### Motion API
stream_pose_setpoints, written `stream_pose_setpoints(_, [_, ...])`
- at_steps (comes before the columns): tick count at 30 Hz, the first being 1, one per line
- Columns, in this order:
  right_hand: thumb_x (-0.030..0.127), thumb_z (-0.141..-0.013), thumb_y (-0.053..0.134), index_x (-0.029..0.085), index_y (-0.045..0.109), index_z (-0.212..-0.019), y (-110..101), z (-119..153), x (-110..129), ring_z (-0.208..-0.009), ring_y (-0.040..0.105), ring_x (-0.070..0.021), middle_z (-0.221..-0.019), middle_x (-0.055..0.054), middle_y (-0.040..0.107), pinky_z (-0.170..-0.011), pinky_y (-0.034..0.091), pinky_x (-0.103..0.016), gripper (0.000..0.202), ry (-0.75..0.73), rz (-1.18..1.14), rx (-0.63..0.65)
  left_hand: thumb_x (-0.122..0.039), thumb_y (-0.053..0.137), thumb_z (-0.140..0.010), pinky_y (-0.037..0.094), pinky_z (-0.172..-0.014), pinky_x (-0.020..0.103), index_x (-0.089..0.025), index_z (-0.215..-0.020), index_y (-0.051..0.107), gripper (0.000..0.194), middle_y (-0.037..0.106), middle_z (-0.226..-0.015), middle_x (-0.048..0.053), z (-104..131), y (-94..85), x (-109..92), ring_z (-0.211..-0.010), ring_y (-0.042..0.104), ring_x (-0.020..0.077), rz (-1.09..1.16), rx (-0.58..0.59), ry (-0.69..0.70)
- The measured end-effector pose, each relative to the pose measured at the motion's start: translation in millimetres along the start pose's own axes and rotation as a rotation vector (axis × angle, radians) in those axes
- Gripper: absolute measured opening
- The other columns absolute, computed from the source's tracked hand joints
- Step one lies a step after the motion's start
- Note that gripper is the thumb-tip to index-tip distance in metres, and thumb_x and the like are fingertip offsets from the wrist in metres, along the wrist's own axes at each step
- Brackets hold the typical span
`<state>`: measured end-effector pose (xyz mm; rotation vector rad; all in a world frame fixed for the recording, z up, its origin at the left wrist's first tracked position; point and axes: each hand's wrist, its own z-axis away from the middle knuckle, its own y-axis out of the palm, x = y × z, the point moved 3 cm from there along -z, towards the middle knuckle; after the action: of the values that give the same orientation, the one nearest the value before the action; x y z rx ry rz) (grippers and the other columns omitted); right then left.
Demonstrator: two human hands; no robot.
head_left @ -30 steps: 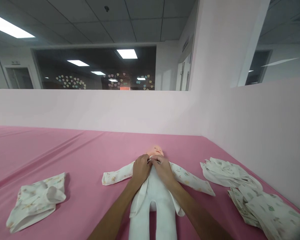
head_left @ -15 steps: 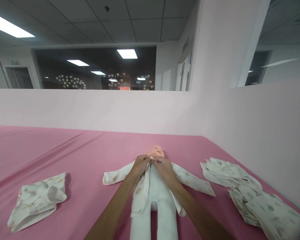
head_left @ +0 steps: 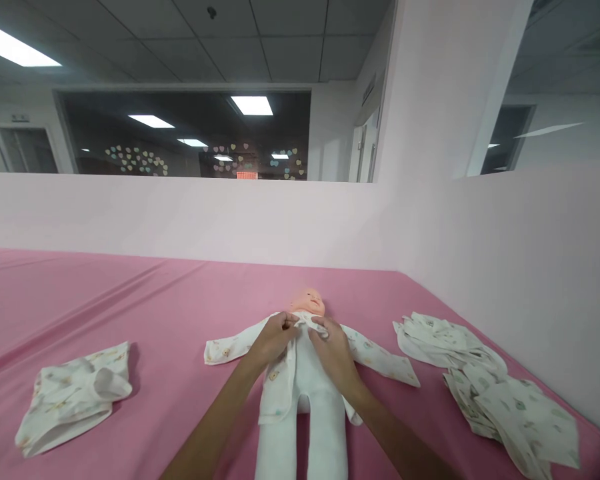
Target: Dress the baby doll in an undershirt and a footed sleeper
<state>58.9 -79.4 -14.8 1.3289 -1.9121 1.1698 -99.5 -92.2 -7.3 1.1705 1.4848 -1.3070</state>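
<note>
Office-like indoor room, perhaps for childcare training, panelled ceiling [head_left: 290, 57] at twelve o'clock, heart-decorated window [head_left: 180, 110] at eleven, baby doll [head_left: 315, 373] on pink-covered surface [head_left: 165, 413] at six

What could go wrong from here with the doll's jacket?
The left hand and right hand both work at the collar of the white printed cotton jacket, so its front panels, open lower down, might end up misaligned.
Fingers cover part of the collar edge, so a fold there could go unnoticed.
The long printed sleeves lie spread on the pink sheet; a forearm could drag one and twist the jacket on the white cloth-bodied doll.
</note>
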Motion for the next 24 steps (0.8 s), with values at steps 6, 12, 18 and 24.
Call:
stream_pose_setpoints(6, [0.028, -0.076, 0.051, 0.021, 0.064, -0.072, -19, 13, -1, -0.063, 0.056, -0.0197, -0.064, -0.001, 0.062, -0.063, 0.042, -0.031, 0.016, 0.074, 0.145, 0.071, -0.021, 0.046, -0.079, 0.033, -0.061, 0.026, -0.02, -0.069, 0.048, 0.01, 0.052, -0.066, -0.003, 23, -1.5, 8, -0.065, 0.046, 0.0145, -0.435, -0.185, 0.109])
stream_pose_setpoints(12, [0.022, -0.069, 0.053, 0.022, 0.062, -0.073, -23, 14, 1, -0.086, 0.057, -0.0246, -0.085, -0.005, 0.064, -0.076, 0.043, -0.034, 0.01, 0.016, 0.2, 0.047, -0.028, 0.042, -0.089, 0.035, -0.069, 0.03, -0.021, -0.078, 0.055, 0.019, 0.061, -0.077, 0.001, 30, 7.0, 4, -0.078, 0.053, 0.0199, -0.551, -0.326, 0.278])
stream_pose_setpoints(18, [0.026, -0.078, 0.048, 0.023, 0.054, -0.073, -21, 16, 14, -0.086, 0.058, -0.0236, -0.085, -0.004, 0.064, -0.077, 0.043, -0.034, 0.009, 0.03, 0.15, 0.047, -0.033, 0.046, -0.093, 0.037, -0.075, 0.031, -0.021, -0.09, 0.064, 0.022, 0.068, -0.086, 0.003, 29, 6.5, 7, -0.083, 0.058, 0.0211, -0.577, -0.353, 0.371])
stream_pose_setpoints(24, [0.029, -0.083, 0.047, 0.024, 0.062, -0.088, -8, 23, 29, -0.091, 0.06, -0.0227, -0.094, -0.002, 0.068, -0.08, 0.045, -0.032, 0.016, 0.073, 0.011, 0.048, -0.033, 0.045, -0.095, 0.037, -0.075, 0.031, -0.022, -0.086, 0.066, 0.026, 0.069, -0.086, 0.003, 30, 9.9, 3, -0.082, 0.059, 0.0204, -0.574, -0.318, 0.38])
